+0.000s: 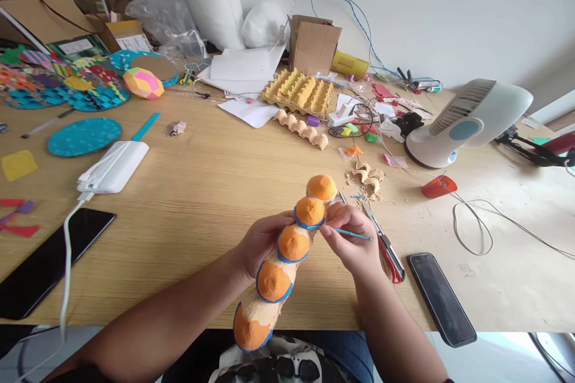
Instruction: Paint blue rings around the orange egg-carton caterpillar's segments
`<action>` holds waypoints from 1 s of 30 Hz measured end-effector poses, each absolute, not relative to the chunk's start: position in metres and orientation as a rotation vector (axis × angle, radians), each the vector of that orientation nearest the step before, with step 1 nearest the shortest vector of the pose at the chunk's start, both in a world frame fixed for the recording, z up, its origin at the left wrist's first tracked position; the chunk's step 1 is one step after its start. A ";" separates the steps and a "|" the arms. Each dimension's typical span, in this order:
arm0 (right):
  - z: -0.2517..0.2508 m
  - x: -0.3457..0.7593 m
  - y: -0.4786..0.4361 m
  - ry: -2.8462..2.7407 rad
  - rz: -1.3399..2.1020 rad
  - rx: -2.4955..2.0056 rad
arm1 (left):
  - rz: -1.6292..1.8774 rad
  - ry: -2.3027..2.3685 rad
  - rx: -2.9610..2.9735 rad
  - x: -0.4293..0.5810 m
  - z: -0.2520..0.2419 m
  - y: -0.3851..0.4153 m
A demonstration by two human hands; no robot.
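Observation:
A strip of egg carton point(263, 311) with several domed cups slants up from the table's front edge. Orange covers the tops of its cups, and blue lines edge most of them. My left hand point(265, 242) grips the strip from its left side, fingers partly hidden behind it. On the other side, my right hand point(353, 239) pinches a thin blue strand point(354, 234) against the second cup from the far end; its material is unclear. Just right of that hand lies a red utility knife point(390, 254). Carton scraps point(366, 176) lie beyond it.
A phone point(442, 299) lies at the right front, near a red cup point(439, 186) and a white fan point(467, 125). Yellow egg trays point(299, 93) sit at the back. At left are a power bank point(114, 167), a black phone point(58, 257) and blue paper crafts point(85, 136).

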State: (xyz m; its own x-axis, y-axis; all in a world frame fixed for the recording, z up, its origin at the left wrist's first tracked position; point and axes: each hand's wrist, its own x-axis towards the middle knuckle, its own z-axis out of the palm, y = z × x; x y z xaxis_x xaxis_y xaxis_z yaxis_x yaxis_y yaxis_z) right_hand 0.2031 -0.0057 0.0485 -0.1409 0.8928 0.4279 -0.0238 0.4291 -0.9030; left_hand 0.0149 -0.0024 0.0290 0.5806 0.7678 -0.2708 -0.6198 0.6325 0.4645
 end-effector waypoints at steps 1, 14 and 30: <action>0.049 0.203 -0.006 -1.498 0.974 -0.792 | 0.827 0.468 0.329 0.015 0.031 -0.002; 0.049 0.204 -0.008 -1.666 0.720 -0.752 | 0.833 0.491 0.341 0.015 0.031 -0.002; 0.053 0.203 -0.008 -1.736 0.590 -0.717 | 0.835 0.489 0.327 0.014 0.031 -0.002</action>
